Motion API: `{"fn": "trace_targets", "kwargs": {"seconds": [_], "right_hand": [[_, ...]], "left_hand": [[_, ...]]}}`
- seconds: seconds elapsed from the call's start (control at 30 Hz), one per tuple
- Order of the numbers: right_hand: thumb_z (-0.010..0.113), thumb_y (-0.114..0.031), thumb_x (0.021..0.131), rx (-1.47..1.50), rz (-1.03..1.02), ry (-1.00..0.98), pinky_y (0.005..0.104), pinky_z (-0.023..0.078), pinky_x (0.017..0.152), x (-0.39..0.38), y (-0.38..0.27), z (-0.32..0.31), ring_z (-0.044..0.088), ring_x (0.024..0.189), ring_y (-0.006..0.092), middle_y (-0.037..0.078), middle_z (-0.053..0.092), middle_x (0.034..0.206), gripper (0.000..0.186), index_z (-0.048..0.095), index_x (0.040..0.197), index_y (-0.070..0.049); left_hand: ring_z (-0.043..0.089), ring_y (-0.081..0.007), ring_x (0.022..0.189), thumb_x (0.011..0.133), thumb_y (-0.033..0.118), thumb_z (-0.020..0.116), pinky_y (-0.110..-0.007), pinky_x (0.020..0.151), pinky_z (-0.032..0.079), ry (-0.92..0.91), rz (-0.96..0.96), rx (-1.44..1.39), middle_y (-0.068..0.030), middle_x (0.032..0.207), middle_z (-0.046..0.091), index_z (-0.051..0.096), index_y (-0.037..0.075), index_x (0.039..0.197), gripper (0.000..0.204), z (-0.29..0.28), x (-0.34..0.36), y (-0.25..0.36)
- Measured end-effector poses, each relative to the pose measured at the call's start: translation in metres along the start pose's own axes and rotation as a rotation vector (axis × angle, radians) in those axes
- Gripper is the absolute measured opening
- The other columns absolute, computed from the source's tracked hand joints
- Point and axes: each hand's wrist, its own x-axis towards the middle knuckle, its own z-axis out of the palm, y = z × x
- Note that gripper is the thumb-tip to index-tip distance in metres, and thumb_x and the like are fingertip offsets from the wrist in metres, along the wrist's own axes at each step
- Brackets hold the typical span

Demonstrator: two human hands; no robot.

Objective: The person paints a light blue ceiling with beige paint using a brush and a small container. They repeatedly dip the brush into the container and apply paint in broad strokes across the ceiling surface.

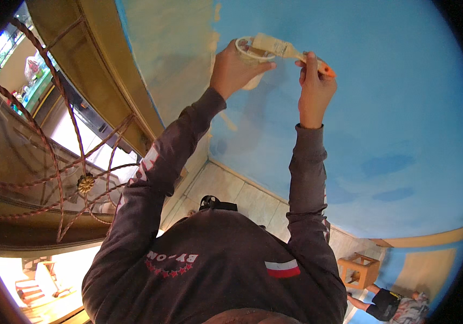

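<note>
My left hand (230, 71) is wrapped round a whitish plastic tub (253, 82), held up and tilted in front of the wall. How much the tub holds is hard to make out. My right hand (316, 90) grips a paintbrush (280, 48) by its handle, which ends in orange. The brush lies nearly level, its pale head reaching over the tub's rim. Behind both hands rises a light blue painted wall (393, 102), with darker blue patches low down. An adjoining strip of wall (172, 32) at the left is yellowish, and its border with the blue is uneven.
At the left stands a brown-framed window or door (102, 54) with a twisted metal grille (84, 183). Pale tiles (223, 181) cover the floor below. Toward the lower right are a wooden stool (359, 270) and another person (385, 305) in dark shorts.
</note>
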Motion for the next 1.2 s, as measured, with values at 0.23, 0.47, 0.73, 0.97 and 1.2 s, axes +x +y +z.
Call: {"fn": "trace_targets", "kwargs": {"seconds": [0.23, 0.47, 0.73, 0.97, 1.2], "right_hand": [[0.069, -0.023, 0.100, 0.073, -0.077, 0.013, 0.0212, 0.034, 0.052, 0.025, 0.005, 0.026, 0.046, 0.058, 0.0027, -0.004, 0.063, 0.069, 0.026, 0.077, 0.088, -0.001], [0.069, -0.023, 0.099, 0.098, -0.030, -0.020, 0.0225, 0.035, 0.053, 0.036, 0.018, 0.042, 0.047, 0.059, 0.0029, -0.003, 0.062, 0.069, 0.027, 0.077, 0.087, 0.000], [0.070, -0.025, 0.098, 0.205, -0.060, -0.017, 0.0236, 0.036, 0.052, 0.069, 0.029, 0.077, 0.049, 0.057, 0.0042, -0.002, 0.063, 0.067, 0.028, 0.077, 0.086, 0.000], [0.067, -0.021, 0.100, 0.113, -0.223, -0.087, 0.0243, 0.039, 0.054, 0.107, 0.041, 0.110, 0.048, 0.061, 0.0049, -0.003, 0.056, 0.067, 0.029, 0.066, 0.077, -0.005], [0.069, -0.015, 0.098, 0.154, -0.444, -0.025, 0.0276, 0.040, 0.055, 0.124, 0.041, 0.142, 0.046, 0.062, 0.0064, -0.004, 0.053, 0.063, 0.038, 0.059, 0.065, -0.001]], "left_hand": [[0.076, -0.0242, 0.092, 0.068, 0.049, 0.094, -0.035, 0.082, 0.060, 0.070, 0.092, 0.070, -0.0172, 0.103, 0.076, 0.064, -0.005, 0.113, 0.076, -0.011, 0.038, -0.013], [0.076, -0.0258, 0.089, 0.067, 0.056, 0.092, -0.036, 0.082, 0.060, 0.061, 0.036, 0.129, -0.0167, 0.099, 0.077, 0.066, -0.004, 0.109, 0.078, -0.022, 0.047, -0.026], [0.077, -0.0271, 0.088, 0.068, 0.058, 0.090, -0.038, 0.081, 0.060, 0.074, 0.047, 0.164, -0.0153, 0.097, 0.077, 0.074, 0.002, 0.104, 0.069, -0.022, 0.069, -0.030], [0.077, -0.0285, 0.081, 0.064, 0.060, 0.091, -0.039, 0.076, 0.061, 0.137, 0.126, 0.117, -0.0153, 0.092, 0.078, 0.074, 0.001, 0.099, 0.071, -0.012, 0.098, -0.052], [0.076, -0.0284, 0.079, 0.061, 0.061, 0.092, -0.039, 0.074, 0.061, 0.143, 0.014, 0.117, -0.0161, 0.090, 0.077, 0.073, 0.000, 0.097, 0.074, -0.017, 0.105, -0.046]]}}
